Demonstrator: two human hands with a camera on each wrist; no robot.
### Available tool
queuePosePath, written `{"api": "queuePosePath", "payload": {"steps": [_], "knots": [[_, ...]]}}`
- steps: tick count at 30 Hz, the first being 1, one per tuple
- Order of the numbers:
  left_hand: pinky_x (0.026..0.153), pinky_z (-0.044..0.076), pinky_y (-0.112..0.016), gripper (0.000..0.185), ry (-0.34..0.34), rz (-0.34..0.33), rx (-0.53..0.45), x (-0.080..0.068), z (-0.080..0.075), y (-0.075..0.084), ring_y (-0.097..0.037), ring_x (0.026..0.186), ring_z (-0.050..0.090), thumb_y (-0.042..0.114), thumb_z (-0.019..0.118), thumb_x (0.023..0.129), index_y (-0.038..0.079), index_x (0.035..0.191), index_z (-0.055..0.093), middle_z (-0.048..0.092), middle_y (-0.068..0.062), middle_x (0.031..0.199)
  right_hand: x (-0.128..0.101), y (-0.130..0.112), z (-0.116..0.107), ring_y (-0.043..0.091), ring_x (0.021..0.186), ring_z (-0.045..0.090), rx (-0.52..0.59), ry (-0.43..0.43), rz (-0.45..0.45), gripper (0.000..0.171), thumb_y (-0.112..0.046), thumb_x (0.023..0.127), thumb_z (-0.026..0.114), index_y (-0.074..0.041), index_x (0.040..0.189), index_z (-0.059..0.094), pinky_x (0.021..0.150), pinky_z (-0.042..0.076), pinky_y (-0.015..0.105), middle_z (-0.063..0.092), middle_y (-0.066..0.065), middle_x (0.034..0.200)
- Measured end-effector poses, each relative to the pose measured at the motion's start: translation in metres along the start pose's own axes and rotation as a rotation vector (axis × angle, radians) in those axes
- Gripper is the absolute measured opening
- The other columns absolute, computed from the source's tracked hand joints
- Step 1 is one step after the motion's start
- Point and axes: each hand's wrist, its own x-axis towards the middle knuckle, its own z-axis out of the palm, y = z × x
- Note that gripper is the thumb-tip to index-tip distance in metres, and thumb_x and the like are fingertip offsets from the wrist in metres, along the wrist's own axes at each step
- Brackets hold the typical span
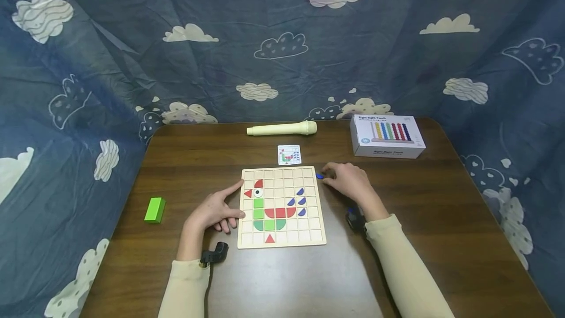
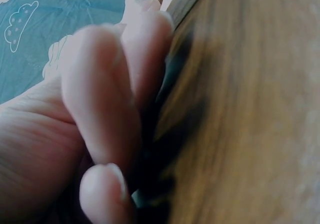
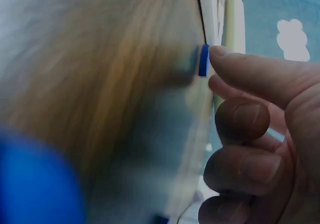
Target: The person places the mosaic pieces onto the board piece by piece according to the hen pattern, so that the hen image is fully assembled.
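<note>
Fingertips of the right hand (image 1: 350,183) touch a blue piece (image 3: 203,60) just right of the puzzle board (image 1: 281,207), contact only the right wrist view shows, while the left hand (image 1: 215,211) rests relaxed, holding nothing, against that board's left edge.

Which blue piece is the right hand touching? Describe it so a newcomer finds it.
Start at the square wooden grid board on the brown table. Just off its top right corner lies a small blue piece at the right hand's fingertips. Unlike the other blue pieces, it lies off the board.
</note>
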Motion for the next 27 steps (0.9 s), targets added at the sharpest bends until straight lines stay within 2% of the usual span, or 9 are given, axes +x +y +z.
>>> {"api": "queuePosePath", "payload": {"steps": [3, 9, 13, 18, 22, 27], "knots": [[0.045, 0.05, -0.027, 0.099, -0.006, 0.004, 0.003, 0.001, 0.0, 0.001, -0.019, 0.048, 0.067, 0.031, 0.091, 0.086, 0.051, 0.163, 0.033, 0.074, -0.013, 0.069, 0.008, -0.002, 0.003, 0.022, 0.073, 0.06, -0.011, -0.005, -0.003, 0.027, -0.033, 0.097, 0.079, -0.017, 0.118, 0.079, 0.067, 0.052, 0.042, 0.078, 0.005, 0.092], [0.045, 0.05, -0.027, 0.098, -0.002, 0.007, -0.008, 0.003, 0.002, 0.002, -0.019, 0.048, 0.067, 0.029, 0.091, 0.086, 0.051, 0.163, 0.033, 0.074, -0.014, 0.068, 0.009, -0.007, 0.005, 0.021, 0.073, 0.063, -0.021, 0.04, -0.001, 0.017, -0.029, 0.096, 0.079, -0.016, 0.106, 0.081, 0.068, 0.055, 0.044, 0.08, 0.005, 0.095], [0.045, 0.05, -0.026, 0.098, -0.001, 0.007, -0.007, 0.002, 0.001, 0.002, -0.019, 0.048, 0.067, 0.03, 0.091, 0.086, 0.052, 0.163, 0.033, 0.074, -0.013, 0.068, -0.001, -0.012, 0.003, 0.017, 0.067, 0.059, 0.002, 0.061, -0.006, 0.017, -0.028, 0.096, 0.079, -0.014, 0.105, 0.081, 0.059, 0.048, 0.035, 0.076, 0.001, 0.083], [0.045, 0.049, -0.026, 0.099, 0.005, -0.007, -0.006, 0.002, 0.0, 0.001, -0.019, 0.048, 0.067, 0.031, 0.091, 0.086, 0.052, 0.163, 0.033, 0.074, -0.014, 0.069, -0.016, -0.026, 0.006, 0.012, 0.06, 0.051, 0.123, 0.037, -0.054, 0.018, -0.029, 0.095, 0.081, -0.012, 0.101, 0.081, 0.055, 0.037, 0.029, 0.064, -0.003, 0.069], [0.045, 0.049, -0.026, 0.1, 0.005, -0.009, -0.007, 0.002, 0.0, 0.001, -0.019, 0.048, 0.067, 0.031, 0.091, 0.085, 0.051, 0.163, 0.032, 0.074, -0.013, 0.069, -0.02, -0.032, 0.014, 0.011, 0.06, 0.049, 0.145, 0.002, -0.045, 0.018, -0.029, 0.095, 0.08, -0.012, 0.101, 0.081, 0.056, 0.034, 0.028, 0.059, -0.004, 0.067], [0.045, 0.05, -0.026, 0.1, -0.008, -0.008, -0.01, 0.001, -0.001, 0.0, -0.018, 0.048, 0.067, 0.031, 0.091, 0.086, 0.051, 0.164, 0.032, 0.075, -0.014, 0.069, -0.02, -0.035, 0.021, 0.013, 0.062, 0.05, 0.149, -0.022, -0.014, 0.017, -0.028, 0.095, 0.08, -0.013, 0.103, 0.081, 0.055, 0.034, 0.028, 0.06, -0.003, 0.069]]}}
